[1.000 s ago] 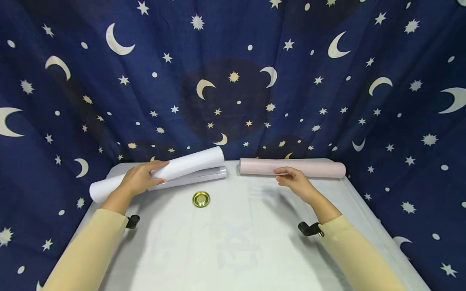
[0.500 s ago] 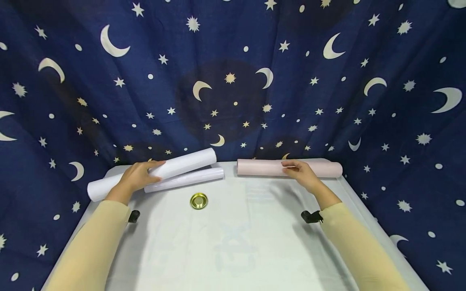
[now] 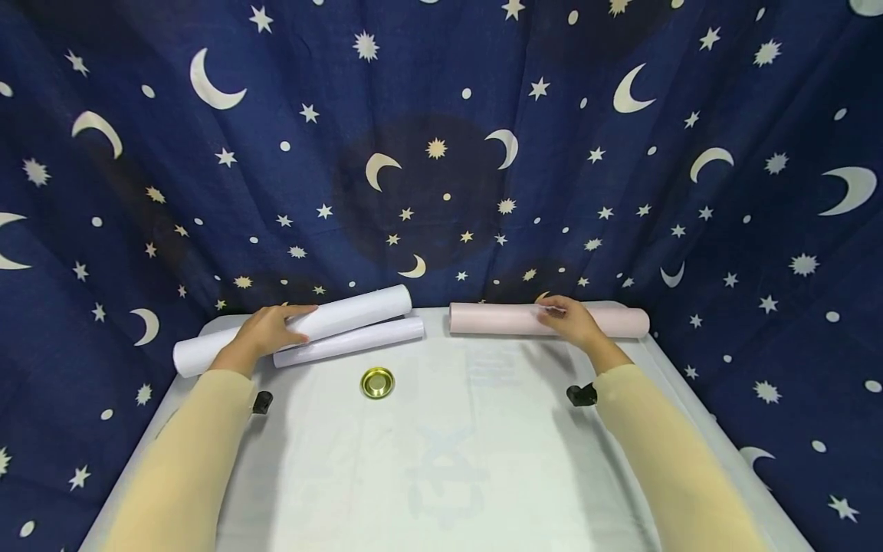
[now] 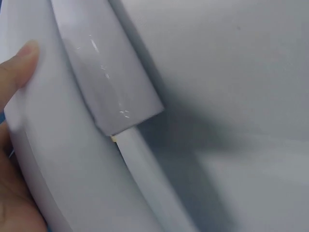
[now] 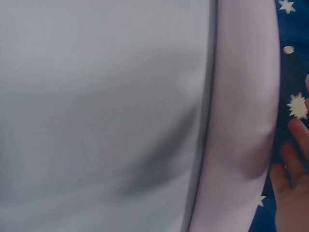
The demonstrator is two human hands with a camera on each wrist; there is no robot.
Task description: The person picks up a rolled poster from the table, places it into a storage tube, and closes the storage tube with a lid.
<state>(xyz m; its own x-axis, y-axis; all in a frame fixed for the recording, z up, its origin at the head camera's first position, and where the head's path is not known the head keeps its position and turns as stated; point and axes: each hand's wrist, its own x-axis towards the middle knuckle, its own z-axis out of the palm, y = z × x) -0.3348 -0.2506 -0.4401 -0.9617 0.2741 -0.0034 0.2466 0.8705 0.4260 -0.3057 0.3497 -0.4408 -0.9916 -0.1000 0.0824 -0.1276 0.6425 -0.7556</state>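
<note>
Dark blue cloth (image 3: 441, 153) with moons and stars hangs all across the back, and in front of it sits a white table (image 3: 441, 460). Along the far edge on the right lies a pink roll (image 3: 503, 318), the right hand (image 3: 572, 322) draped over its top, fingers reaching across to the far side; the wrist view shows fingertips (image 5: 289, 169) loosely spread beyond the roll, not clamped. Over on the left, a big white roll (image 3: 345, 313) sits tilted on a thinner glossy roll (image 3: 359, 340), the two touching. The left hand (image 3: 265, 331) wraps the white roll, thumb (image 4: 19, 63) pressed on its side. Nearer, a small gold lid (image 3: 377, 382) rests alone on the table.
</note>
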